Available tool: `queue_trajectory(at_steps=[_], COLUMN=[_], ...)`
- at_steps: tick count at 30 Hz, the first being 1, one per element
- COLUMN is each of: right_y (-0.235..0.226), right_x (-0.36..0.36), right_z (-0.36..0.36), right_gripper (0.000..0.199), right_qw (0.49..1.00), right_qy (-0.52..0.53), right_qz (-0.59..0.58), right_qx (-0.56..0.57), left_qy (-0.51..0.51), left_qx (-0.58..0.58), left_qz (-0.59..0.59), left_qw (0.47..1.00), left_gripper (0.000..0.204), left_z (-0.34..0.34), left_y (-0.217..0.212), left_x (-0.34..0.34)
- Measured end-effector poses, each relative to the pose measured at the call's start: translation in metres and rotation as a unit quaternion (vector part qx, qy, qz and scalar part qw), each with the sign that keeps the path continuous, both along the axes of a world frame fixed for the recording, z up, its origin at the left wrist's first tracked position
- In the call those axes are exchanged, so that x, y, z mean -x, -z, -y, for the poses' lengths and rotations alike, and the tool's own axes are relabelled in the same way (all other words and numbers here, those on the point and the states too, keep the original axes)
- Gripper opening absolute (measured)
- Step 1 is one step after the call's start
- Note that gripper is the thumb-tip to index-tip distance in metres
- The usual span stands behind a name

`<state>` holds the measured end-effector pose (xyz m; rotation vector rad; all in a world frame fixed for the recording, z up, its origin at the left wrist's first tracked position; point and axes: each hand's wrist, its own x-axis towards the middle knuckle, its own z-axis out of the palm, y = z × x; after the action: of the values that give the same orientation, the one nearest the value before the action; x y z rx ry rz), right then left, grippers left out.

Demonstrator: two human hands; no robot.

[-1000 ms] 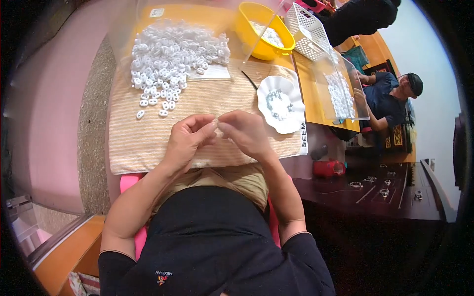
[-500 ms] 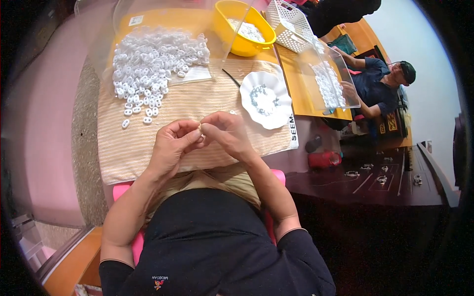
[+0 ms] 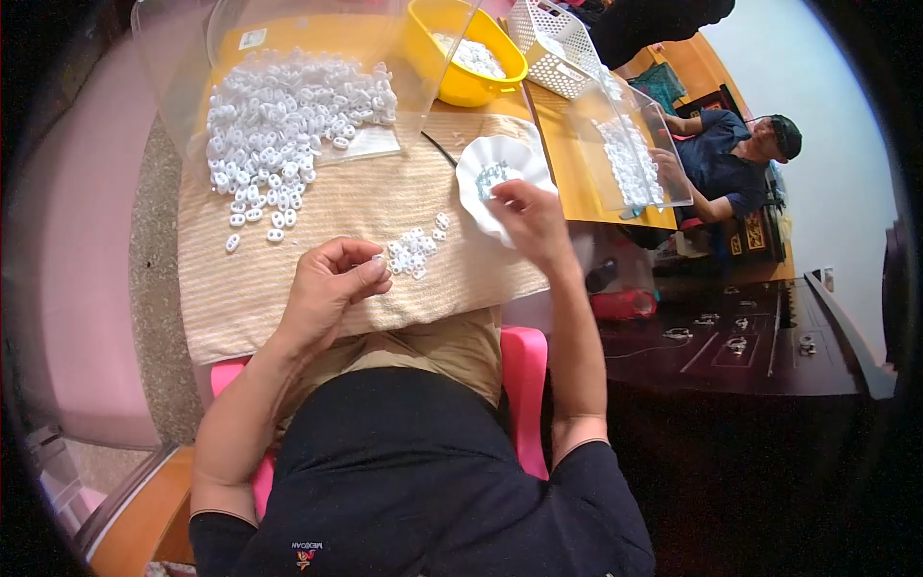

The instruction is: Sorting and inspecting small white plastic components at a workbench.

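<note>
My left hand (image 3: 336,279) pinches a small white plastic piece between thumb and forefinger, only its edge showing. Over the near right side of a white wavy-rimmed dish (image 3: 502,152), my right hand (image 3: 531,219) has its thumb and fingertips together; whatever they hold is too small to make out. Small greyish bits (image 3: 492,176) lie inside that dish. Between my hands, on the striped towel (image 3: 317,313), is a little cluster of white two-holed plastic pieces (image 3: 411,252). Many more such pieces form a large pile (image 3: 279,125) at the far left, spilling out of a clear tray.
A yellow basin (image 3: 479,88) of white pieces stands at the back, beside a white perforated basket (image 3: 548,58). A dark thin stick (image 3: 438,148) touches the dish. To the right, a person (image 3: 721,159) handles white pieces in another clear tray (image 3: 663,144).
My right hand has left my left hand and moved right to the dish. The cluster on the towel, hidden before behind my hands, now shows. The left hand keeps its place and pinch.
</note>
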<state>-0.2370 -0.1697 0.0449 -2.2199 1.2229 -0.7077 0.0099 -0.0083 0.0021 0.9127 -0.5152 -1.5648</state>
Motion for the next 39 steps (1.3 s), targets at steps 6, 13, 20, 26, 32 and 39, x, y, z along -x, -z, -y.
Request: queue_trajectory(at_steps=[6,13,20,26,32,39], right_y=[-0.010,-0.002,-0.004,-0.009,-0.010,0.001], right_x=[0.037,0.033,0.028,0.026,0.030,-0.003], right_z=[0.039,0.043,0.046,0.041,0.021,-0.024], right_gripper=[0.017,0.019,0.019,0.022,0.020,0.011], right_qw=[0.972,0.945,0.942,0.952,0.991,0.978], right_qy=[0.039,0.052,0.031,0.019,0.038,-0.038], right_qz=[-0.223,-0.320,-0.333,-0.306,-0.126,0.122], right_qx=[0.059,0.039,-0.005,0.008,0.010,-0.166], left_qy=[-0.002,-0.001,0.006,0.015,0.017,-0.004], left_qx=[-0.010,-0.013,-0.012,-0.027,-0.023,-0.021], left_qz=[-0.011,-0.009,-0.012,-0.016,-0.004,-0.021], left_qw=[1.000,1.000,1.000,0.999,1.000,1.000], left_gripper=[0.014,0.015,0.015,0.015,0.014,0.016], left_z=[0.000,-0.001,-0.001,-0.002,-0.002,-0.001], left_y=[0.000,-0.003,-0.002,0.001,-0.003,0.000], left_x=[-0.001,-0.001,-0.001,-0.001,-0.003,-0.003])
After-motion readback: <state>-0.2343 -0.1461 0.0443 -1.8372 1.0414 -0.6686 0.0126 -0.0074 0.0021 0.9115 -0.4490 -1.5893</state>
